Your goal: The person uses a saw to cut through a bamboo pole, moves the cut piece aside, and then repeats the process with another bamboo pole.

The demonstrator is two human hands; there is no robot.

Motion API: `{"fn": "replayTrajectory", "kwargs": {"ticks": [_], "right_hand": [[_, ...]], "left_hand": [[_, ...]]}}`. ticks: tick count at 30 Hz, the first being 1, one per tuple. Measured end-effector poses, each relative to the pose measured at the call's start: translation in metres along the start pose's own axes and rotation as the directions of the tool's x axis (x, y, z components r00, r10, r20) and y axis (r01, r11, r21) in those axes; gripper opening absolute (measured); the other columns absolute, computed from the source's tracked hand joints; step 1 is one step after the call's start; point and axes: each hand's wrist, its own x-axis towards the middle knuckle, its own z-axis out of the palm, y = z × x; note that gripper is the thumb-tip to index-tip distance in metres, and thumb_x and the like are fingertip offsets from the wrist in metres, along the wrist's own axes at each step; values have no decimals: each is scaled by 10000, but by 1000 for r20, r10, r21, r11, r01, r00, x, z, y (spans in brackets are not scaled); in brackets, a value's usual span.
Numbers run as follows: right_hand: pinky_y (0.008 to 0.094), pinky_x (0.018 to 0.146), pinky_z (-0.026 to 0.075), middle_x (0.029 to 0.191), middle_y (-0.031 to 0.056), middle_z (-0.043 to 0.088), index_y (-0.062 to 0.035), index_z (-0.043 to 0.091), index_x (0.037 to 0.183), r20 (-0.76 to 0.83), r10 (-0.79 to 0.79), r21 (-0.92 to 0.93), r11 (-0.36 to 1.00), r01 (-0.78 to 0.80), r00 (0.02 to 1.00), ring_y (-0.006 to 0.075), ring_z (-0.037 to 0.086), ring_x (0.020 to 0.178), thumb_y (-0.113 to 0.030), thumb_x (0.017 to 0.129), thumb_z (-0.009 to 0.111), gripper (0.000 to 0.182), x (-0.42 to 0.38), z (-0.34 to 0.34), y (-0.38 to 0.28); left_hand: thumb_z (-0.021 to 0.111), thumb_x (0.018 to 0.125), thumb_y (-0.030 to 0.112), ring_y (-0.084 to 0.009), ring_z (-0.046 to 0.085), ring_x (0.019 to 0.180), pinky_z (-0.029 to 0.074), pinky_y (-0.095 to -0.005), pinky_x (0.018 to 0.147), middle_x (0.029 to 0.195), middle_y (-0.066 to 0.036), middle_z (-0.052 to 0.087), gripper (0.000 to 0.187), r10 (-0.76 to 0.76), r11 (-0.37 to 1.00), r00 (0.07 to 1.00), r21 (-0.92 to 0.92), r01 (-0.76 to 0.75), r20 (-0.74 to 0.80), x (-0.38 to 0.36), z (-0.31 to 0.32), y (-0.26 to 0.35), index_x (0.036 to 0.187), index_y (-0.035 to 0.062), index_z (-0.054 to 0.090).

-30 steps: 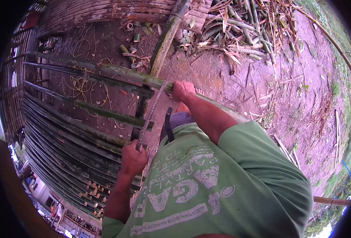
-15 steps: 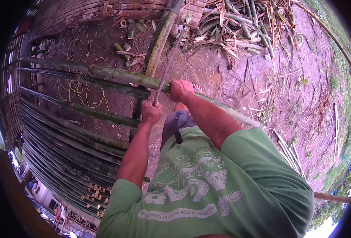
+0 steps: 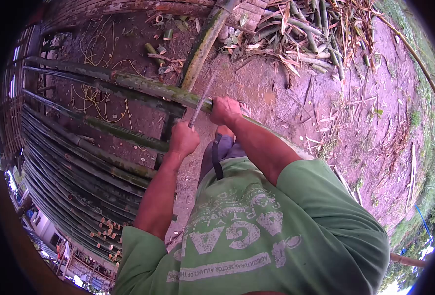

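My left hand [image 3: 184, 139] is closed round the handle end of a saw [image 3: 205, 96], whose long narrow blade points away from me. The blade lies across a green bamboo pole [image 3: 151, 86], just left of my right hand. The grip itself is hidden inside my fist. My right hand [image 3: 225, 110] is wrapped over the same pole and presses on it close beside the blade. Under the pole, a thick slanting bamboo post [image 3: 205, 49] runs away from me. Part of the pole continues to the right beneath my forearm.
Several bamboo poles [image 3: 80, 157] lie side by side on the left. A heap of bamboo offcuts and dry leaves [image 3: 316, 39] is at the far side. Yellow cord [image 3: 92, 103] lies on the muddy ground [image 3: 271, 103]. My foot [image 3: 245, 106] shows beyond the pole.
My left hand has drawn back toward me and slightly left, pulling the saw blade along across the pole. My right hand stays gripped on the pole.
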Motion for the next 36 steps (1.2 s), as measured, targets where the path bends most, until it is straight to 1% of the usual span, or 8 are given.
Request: {"fn": "replayTrajectory", "kwargs": {"ticks": [3,7,15,19,22,28,33,36], "right_hand": [[376,816,536,983,162,681,-71,699,956,33,-17,-53,998,19,999,297,662,961,-105,651,641,312,3,-5,2],[377,812,538,983,166,681,-73,699,965,22,-25,-50,998,26,999,304,663,955,-105,653,640,319,1,-5,0],[381,824,534,998,174,675,-69,694,980,17,-41,-29,999,41,999,309,658,966,-112,680,613,314,0,-6,0],[382,827,533,1005,176,673,-56,693,979,54,-35,-28,999,37,998,307,657,970,-120,685,616,311,-6,-8,2],[383,831,532,1010,176,673,-50,692,981,85,-59,-21,998,61,995,308,656,973,-128,685,620,314,0,1,2],[386,864,517,1036,182,664,-60,690,994,61,-47,-2,999,48,997,312,640,1010,-129,688,614,323,9,3,17],[391,883,507,1057,181,656,-66,683,1024,112,-56,46,998,51,992,314,630,1027,-144,681,618,357,4,6,14],[385,887,507,1068,175,655,-73,681,1035,132,-54,45,998,48,990,312,629,1030,-166,669,638,380,14,1,16]], "left_hand": [[579,745,101,-445,609,738,483,-507,666,708,-276,593,133,-176,984,971,33,173,164,-39,-36,20,735,-32,577],[580,725,97,-454,603,727,478,-501,648,669,-267,587,130,-302,952,925,20,306,233,-132,-94,19,751,-30,576],[573,737,81,-425,608,677,464,-453,591,675,-254,586,120,-78,997,997,21,78,-8,-15,0,6,762,-36,581],[562,734,79,-447,613,782,483,-485,667,766,-284,607,170,-329,944,917,97,315,225,-102,-77,30,848,-33,619],[571,717,75,-445,615,771,485,-486,670,755,-273,610,175,-383,922,891,155,355,241,-120,-101,32,851,-27,621],[565,716,85,-445,613,771,484,-494,684,720,-265,604,157,-204,979,973,48,199,112,-4,3,18,817,-24,616],[577,725,98,-446,611,720,482,-493,643,692,-271,588,145,-360,933,908,87,349,214,-128,-76,27,772,-38,594],[578,732,92,-436,619,697,486,-480,618,679,-272,585,144,-321,947,925,89,309,203,-125,-77,25,770,-46,597]]}}
